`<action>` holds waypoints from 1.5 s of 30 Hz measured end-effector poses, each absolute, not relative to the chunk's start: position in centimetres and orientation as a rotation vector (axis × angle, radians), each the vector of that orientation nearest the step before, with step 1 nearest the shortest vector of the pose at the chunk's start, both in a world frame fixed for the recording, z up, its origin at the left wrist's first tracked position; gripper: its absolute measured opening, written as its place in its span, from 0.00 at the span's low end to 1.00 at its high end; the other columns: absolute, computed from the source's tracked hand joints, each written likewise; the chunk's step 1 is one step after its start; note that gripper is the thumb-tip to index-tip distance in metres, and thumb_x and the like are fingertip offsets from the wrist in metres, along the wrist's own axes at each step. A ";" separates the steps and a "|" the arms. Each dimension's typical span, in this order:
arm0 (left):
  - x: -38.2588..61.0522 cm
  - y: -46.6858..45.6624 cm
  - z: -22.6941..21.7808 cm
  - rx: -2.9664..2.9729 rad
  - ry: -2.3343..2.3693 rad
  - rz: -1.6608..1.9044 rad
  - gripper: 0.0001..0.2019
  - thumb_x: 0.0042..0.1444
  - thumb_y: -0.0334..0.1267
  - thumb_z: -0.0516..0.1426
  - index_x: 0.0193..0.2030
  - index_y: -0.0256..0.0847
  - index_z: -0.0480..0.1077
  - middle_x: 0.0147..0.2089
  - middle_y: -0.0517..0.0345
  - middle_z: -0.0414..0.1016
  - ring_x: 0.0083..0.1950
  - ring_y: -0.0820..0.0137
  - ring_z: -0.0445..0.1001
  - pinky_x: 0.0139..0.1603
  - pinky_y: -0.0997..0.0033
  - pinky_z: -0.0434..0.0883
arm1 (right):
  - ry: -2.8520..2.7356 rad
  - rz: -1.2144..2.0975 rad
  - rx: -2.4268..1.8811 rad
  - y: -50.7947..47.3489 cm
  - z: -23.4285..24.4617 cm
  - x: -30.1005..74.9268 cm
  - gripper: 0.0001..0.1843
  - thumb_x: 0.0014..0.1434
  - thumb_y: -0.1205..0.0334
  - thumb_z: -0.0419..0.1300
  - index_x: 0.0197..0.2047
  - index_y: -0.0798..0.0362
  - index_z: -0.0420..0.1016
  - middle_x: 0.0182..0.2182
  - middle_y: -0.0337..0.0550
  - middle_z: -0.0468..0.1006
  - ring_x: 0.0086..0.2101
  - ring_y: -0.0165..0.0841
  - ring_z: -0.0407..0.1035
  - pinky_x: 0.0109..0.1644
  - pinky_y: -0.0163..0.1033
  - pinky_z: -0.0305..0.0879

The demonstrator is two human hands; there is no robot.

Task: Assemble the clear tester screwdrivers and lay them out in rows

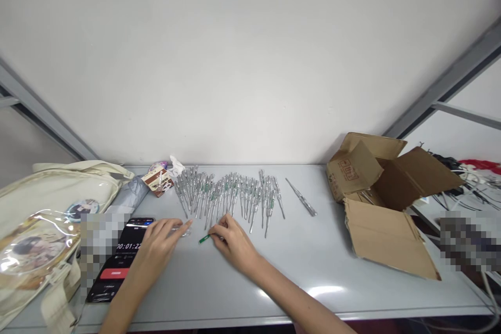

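Observation:
My left hand (161, 240) is closed, with a clear plastic piece (188, 231) showing at its fingertips; the piece looks like a tester screwdriver's transparent handle, partly hidden by the fingers. Just right of it, my right hand (234, 244) pinches a small green strip (204, 239) low over the grey table (297, 282). Behind both hands lies a wide row of tester screwdrivers (225, 193) with clear handles and thin metal shafts. Several have green inside the handle. A separate tester screwdriver (302, 198) lies at an angle to the right of the row.
An opened cardboard box (352, 175) stands at the right with its flaps spread. To the left are a phone (117, 266) with a running timer, a cream bag (97, 180), a brown-and-white packet (157, 181) and a crumpled tissue (177, 166). Cables (469, 188) lie beyond the box.

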State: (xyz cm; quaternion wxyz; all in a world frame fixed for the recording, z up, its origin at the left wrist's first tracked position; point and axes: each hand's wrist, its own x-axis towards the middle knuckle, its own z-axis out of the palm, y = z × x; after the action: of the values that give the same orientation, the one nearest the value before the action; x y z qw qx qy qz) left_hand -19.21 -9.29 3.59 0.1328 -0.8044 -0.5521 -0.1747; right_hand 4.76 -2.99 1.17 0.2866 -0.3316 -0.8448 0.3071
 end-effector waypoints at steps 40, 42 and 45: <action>-15.4 -10.8 1.7 -1.967 -2.476 -0.912 0.15 0.63 0.49 0.48 0.49 0.45 0.68 0.39 0.57 0.70 0.32 0.68 0.74 0.28 0.71 0.69 | -2.242 1.015 -0.786 -4.4 1.3 0.1 0.16 0.59 0.73 0.61 0.50 0.53 0.68 0.45 0.47 0.67 0.44 0.36 0.68 0.51 0.42 0.70; -15.5 -10.8 1.7 -1.942 -2.515 -0.920 0.17 0.62 0.50 0.48 0.49 0.45 0.68 0.39 0.57 0.70 0.32 0.68 0.74 0.28 0.70 0.69 | -2.217 0.992 -0.837 -4.4 1.2 0.4 0.19 0.59 0.70 0.63 0.53 0.54 0.66 0.47 0.48 0.67 0.47 0.39 0.68 0.53 0.45 0.69; -15.5 -10.9 1.5 -1.924 -2.561 -0.912 0.17 0.62 0.51 0.49 0.50 0.45 0.69 0.39 0.57 0.70 0.32 0.68 0.74 0.28 0.70 0.68 | -2.174 0.941 -0.971 -4.3 0.9 0.9 0.21 0.58 0.65 0.65 0.54 0.55 0.66 0.48 0.50 0.67 0.50 0.43 0.66 0.56 0.50 0.67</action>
State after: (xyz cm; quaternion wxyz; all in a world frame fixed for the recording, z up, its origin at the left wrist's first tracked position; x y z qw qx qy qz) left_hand -15.48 -10.89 1.53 -0.0942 -0.5750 -0.7656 -0.2726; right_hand 0.89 -4.30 0.93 0.2868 -0.3632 -0.8135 0.3521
